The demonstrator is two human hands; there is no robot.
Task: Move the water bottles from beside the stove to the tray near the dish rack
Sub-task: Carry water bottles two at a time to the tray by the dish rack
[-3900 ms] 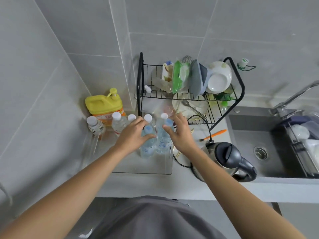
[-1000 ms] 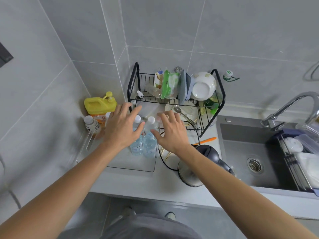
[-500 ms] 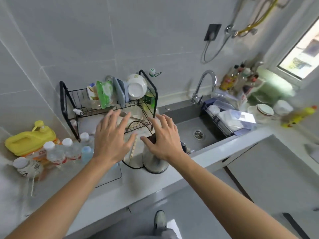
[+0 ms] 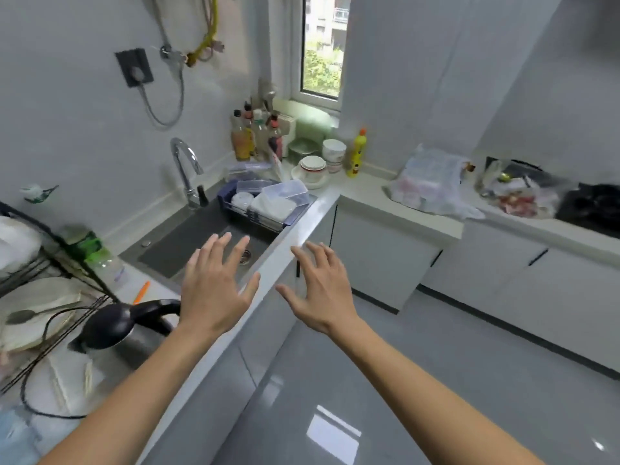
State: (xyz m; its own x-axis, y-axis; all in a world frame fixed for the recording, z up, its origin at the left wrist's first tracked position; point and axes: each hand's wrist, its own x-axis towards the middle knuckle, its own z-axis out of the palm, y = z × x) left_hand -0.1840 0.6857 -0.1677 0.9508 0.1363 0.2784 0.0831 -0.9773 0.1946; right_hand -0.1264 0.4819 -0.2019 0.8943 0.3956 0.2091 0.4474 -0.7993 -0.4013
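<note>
Both hands are empty, left hand point(image 4: 214, 290) and right hand point(image 4: 320, 292) spread open over the counter edge, facing the black stove point(image 4: 590, 204) far right, no water bottles clearly visible there, so can't tell how many remain.

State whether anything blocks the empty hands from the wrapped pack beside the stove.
Nothing visible does. The left hand and right hand hang open; only bare floor lies before the wrapped pack, left of the stove.
</note>
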